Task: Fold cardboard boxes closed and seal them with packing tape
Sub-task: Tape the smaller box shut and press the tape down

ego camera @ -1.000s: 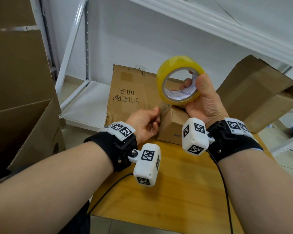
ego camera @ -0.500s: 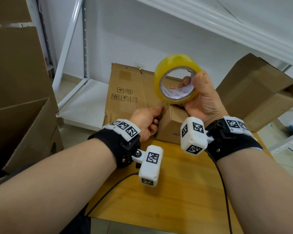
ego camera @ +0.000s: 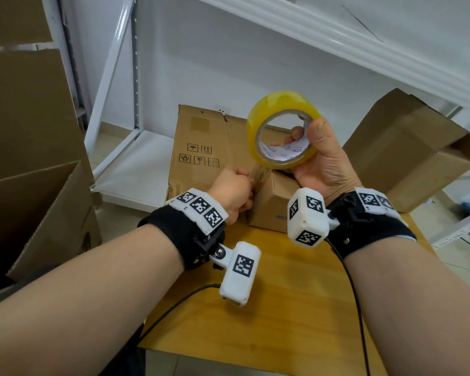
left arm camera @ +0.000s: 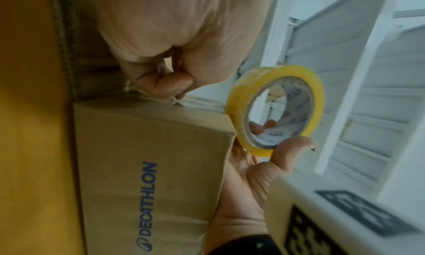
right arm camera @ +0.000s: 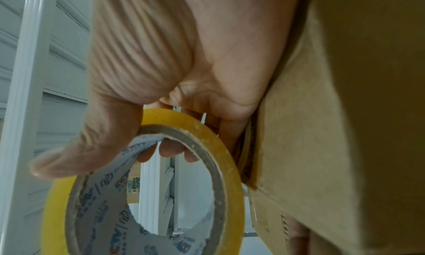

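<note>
Wooden table [ego camera: 282, 308]: right hand [ego camera: 323, 169] grips tape roll [ego camera: 280, 104]; left hand [ego camera: 234, 194] pinches tape end [ego camera: 259, 172].

R hand [ego camera: 323, 164] grips tape roll [ego camera: 282, 128]; L hand [ego camera: 232, 194] pinches tape end at small box [ego camera: 269, 204]

Yellow tape roll [ego camera: 282, 128] with white printed core, brown box [ego camera: 272, 202] lettered blue, wrist bands [ego camera: 198, 210] black-and-white checked

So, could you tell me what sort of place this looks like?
Probably a stockroom or packing area: white metal shelving, cardboard boxes around a wooden table, and a roll of packing tape in the right hand.
</note>
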`<state>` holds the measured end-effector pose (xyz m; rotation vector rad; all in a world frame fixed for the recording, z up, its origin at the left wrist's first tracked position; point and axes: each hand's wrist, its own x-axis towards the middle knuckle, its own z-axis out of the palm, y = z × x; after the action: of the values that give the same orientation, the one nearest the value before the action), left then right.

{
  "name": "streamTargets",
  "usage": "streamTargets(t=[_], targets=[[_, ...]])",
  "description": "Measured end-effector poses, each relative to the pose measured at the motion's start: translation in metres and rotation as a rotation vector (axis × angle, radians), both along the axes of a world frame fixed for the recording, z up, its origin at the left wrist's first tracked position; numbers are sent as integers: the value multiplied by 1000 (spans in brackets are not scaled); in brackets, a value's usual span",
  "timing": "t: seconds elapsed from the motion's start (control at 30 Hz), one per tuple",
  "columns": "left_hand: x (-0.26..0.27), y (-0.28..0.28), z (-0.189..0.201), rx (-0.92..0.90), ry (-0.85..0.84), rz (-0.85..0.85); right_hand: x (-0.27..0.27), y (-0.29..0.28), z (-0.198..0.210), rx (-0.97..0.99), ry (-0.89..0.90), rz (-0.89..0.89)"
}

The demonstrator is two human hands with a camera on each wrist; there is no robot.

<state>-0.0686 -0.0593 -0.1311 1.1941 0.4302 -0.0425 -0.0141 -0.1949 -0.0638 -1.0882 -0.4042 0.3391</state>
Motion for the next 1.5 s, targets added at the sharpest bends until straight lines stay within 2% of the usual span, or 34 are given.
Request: streamTargets(t=[0.07, 0.17, 0.23, 0.33, 0.4, 0.47, 0.53, 0.67, 0.83, 1.03, 1.13, 1.3, 1.43, 1.5], targets=[[0, 4, 8, 21, -115, -21, 0, 0, 0, 3, 1, -2], [0, 3, 19, -102, -252, -64, -1, 0, 0, 7, 5, -9], [0, 1, 16, -110, -235, -97, -2, 0, 0, 12, 9, -14], [-1, 1, 1, 143, -87, -182, -1, 1, 0, 5, 3, -20], [-3, 1, -1, 249, -43, -170, -1, 2, -1, -3, 1, -19], [1, 2, 3, 218, -137, -97, 0, 1, -1, -6, 6, -19], [3, 2, 7, 219, -202, -102, 1, 0, -2, -2, 11, -14], [5, 9, 2, 264, -37, -194, 3, 0, -3, 7, 17, -10], [5, 12, 17, 50, -269, -195, 3, 0, -4, 7, 22, 1], [-1, 18, 6, 0, -234, -337, 4, 1, -4, -18, 27, -5], [-4, 21, 2, 42, -199, -383, 4, 1, -4, -27, 21, -15], [4, 18, 9, -5, -269, -262, 4, -2, -5, -16, 23, -5], [3, 16, 9, 179, -219, -301, 5, -2, -4, -7, 25, -5], [2, 21, 12, 165, -245, -293, 5, -2, -4, -3, 24, 1]])
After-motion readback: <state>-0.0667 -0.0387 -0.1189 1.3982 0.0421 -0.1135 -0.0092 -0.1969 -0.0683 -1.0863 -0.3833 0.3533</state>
